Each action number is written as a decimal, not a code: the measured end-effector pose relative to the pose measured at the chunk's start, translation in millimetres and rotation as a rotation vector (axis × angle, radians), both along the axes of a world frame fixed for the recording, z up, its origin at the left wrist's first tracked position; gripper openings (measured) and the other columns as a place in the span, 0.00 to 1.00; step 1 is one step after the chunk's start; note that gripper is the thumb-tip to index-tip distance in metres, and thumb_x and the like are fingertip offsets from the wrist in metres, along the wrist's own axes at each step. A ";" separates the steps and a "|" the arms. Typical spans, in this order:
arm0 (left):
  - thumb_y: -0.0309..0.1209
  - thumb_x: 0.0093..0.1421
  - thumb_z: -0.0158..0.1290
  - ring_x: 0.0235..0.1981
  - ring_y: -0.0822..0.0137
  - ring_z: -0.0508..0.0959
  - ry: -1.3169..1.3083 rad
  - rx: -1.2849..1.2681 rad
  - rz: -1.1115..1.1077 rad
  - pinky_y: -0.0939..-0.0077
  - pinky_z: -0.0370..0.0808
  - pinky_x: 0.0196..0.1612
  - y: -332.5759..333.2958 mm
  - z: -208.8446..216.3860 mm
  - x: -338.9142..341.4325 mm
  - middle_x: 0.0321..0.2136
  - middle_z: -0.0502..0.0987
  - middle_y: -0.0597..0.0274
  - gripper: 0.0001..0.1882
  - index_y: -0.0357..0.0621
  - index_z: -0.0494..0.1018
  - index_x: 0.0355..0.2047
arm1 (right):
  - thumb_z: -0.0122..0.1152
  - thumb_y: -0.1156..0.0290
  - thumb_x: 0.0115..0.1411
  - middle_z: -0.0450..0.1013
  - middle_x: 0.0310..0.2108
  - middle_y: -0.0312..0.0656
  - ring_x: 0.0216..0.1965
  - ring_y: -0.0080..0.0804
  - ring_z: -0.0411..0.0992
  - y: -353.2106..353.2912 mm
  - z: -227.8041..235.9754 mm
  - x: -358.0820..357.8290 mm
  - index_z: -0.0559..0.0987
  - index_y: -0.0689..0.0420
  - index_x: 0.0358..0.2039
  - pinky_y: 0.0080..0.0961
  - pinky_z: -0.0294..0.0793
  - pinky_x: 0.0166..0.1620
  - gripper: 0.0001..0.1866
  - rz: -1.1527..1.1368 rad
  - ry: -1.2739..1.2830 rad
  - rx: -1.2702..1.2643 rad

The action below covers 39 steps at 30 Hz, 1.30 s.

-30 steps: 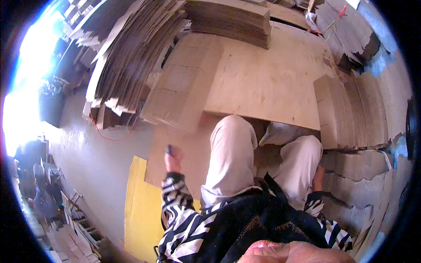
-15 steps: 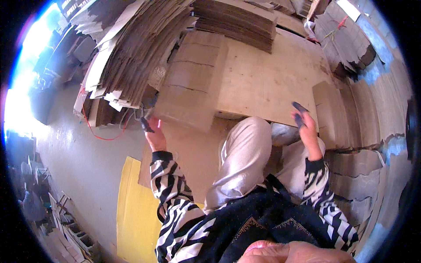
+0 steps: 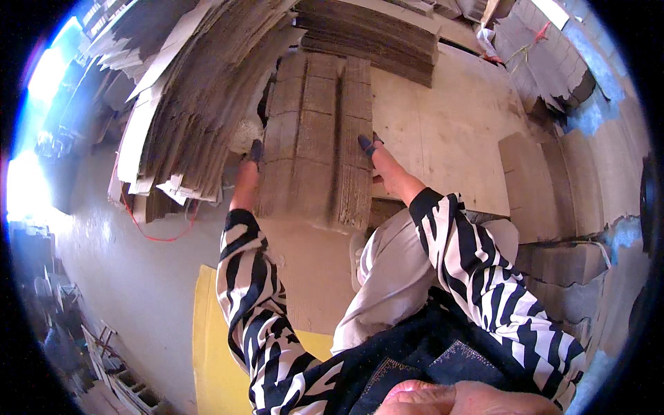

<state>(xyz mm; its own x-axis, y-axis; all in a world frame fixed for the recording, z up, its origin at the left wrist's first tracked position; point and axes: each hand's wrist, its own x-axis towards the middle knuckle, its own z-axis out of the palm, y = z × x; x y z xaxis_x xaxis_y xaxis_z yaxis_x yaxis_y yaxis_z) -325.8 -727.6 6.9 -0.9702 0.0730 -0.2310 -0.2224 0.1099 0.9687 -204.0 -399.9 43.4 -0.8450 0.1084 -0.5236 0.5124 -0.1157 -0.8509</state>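
Observation:
A stack of brown folded cardboard pieces (image 3: 315,138), with crosswise score lines and ribbed edges along its right side, lies in front of me between both hands. My left hand (image 3: 247,176) is against its left edge, with the dark-covered fingertip pointing away from me. Against the right edge is my right hand (image 3: 387,166), its dark-covered fingers bent at the cardboard's side. The stack is gripped between the two hands. The undersides of the fingers are partly hidden. The near end of the stack is slightly blurred and lies over a flat brown sheet (image 3: 311,270).
Tall leaning cardboard stacks (image 3: 200,97) rise at left, with a red cord (image 3: 162,239) hanging below. Another pile (image 3: 366,41) lies on the far part of a plywood board (image 3: 449,131). More cardboard (image 3: 539,180) stands at right. A yellow sheet (image 3: 214,346) lies near left.
Both hands have moved forward; the right also swung left from above my knee. They have gone from apart and empty to the stack's two sides. The stack's ribbed layers now show.

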 end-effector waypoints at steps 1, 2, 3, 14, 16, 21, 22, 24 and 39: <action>0.50 0.63 0.45 0.45 0.73 0.72 0.102 0.076 -0.024 0.79 0.68 0.41 15.7 7.6 7.8 0.49 0.73 0.61 0.24 0.47 0.73 0.50 | 0.49 0.39 0.61 0.62 0.58 0.38 0.56 0.36 0.61 -1.2 10.5 4.4 0.61 0.47 0.59 0.48 0.68 0.48 0.33 -0.038 -0.036 -0.027; 0.49 0.64 0.45 0.50 0.70 0.70 0.203 0.004 -0.162 0.75 0.69 0.45 40.9 5.9 2.2 0.52 0.71 0.61 0.25 0.47 0.70 0.54 | 0.49 0.41 0.62 0.63 0.58 0.39 0.56 0.35 0.62 17.4 9.8 4.6 0.61 0.49 0.59 0.45 0.67 0.50 0.32 -0.069 -0.014 -0.027; 0.47 0.64 0.45 0.55 0.67 0.68 0.304 -0.071 -0.288 0.71 0.70 0.49 60.1 2.3 1.7 0.55 0.70 0.62 0.26 0.48 0.67 0.58 | 0.49 0.43 0.62 0.63 0.58 0.39 0.56 0.35 0.62 33.3 5.6 3.1 0.62 0.50 0.59 0.43 0.66 0.52 0.32 -0.091 0.007 -0.030; 0.34 0.61 0.40 0.51 0.65 0.68 0.122 -0.129 -0.463 0.72 0.64 0.52 126.5 42.2 -6.0 0.51 0.70 0.57 0.25 0.43 0.62 0.59 | 0.50 0.70 0.58 0.71 0.45 0.62 0.49 0.56 0.69 49.5 -37.3 12.7 0.65 0.68 0.51 0.42 0.66 0.52 0.22 -0.044 0.444 0.421; 0.31 0.58 0.41 0.51 0.64 0.67 0.194 -0.137 -0.529 0.72 0.63 0.54 125.5 38.9 -15.9 0.51 0.70 0.56 0.26 0.42 0.62 0.59 | 0.51 0.69 0.58 0.71 0.44 0.62 0.48 0.56 0.69 40.5 -45.8 13.8 0.64 0.68 0.50 0.42 0.66 0.51 0.22 0.011 0.449 0.462; 0.31 0.57 0.42 0.52 0.64 0.68 0.055 -0.143 -0.497 0.73 0.64 0.54 135.2 33.8 -13.6 0.53 0.69 0.55 0.27 0.40 0.62 0.59 | 0.52 0.67 0.59 0.72 0.41 0.61 0.45 0.57 0.70 40.2 10.0 23.4 0.65 0.68 0.48 0.43 0.67 0.48 0.21 -0.029 0.269 0.320; 0.32 0.58 0.43 0.52 0.64 0.68 0.083 -0.152 -0.510 0.73 0.64 0.54 138.8 35.8 -8.5 0.53 0.70 0.55 0.27 0.40 0.62 0.59 | 0.52 0.66 0.59 0.72 0.41 0.61 0.44 0.57 0.70 43.0 15.8 23.1 0.65 0.68 0.48 0.43 0.67 0.47 0.21 -0.067 0.203 0.239; 0.35 0.59 0.46 0.52 0.64 0.69 0.141 -0.168 -0.541 0.74 0.65 0.53 152.6 45.3 2.7 0.52 0.70 0.54 0.26 0.40 0.63 0.58 | 0.51 0.68 0.58 0.72 0.39 0.61 0.43 0.57 0.70 52.5 -6.8 27.4 0.65 0.68 0.47 0.44 0.68 0.46 0.21 -0.106 0.271 0.361; 0.41 0.59 0.55 0.53 0.65 0.69 0.175 -0.195 -0.649 0.72 0.65 0.55 170.9 72.9 24.3 0.52 0.71 0.56 0.34 0.36 0.58 0.60 | 0.56 0.65 0.59 0.71 0.49 0.48 0.49 0.35 0.69 75.0 -51.8 28.7 0.65 0.65 0.54 0.31 0.68 0.51 0.26 -0.132 0.227 0.332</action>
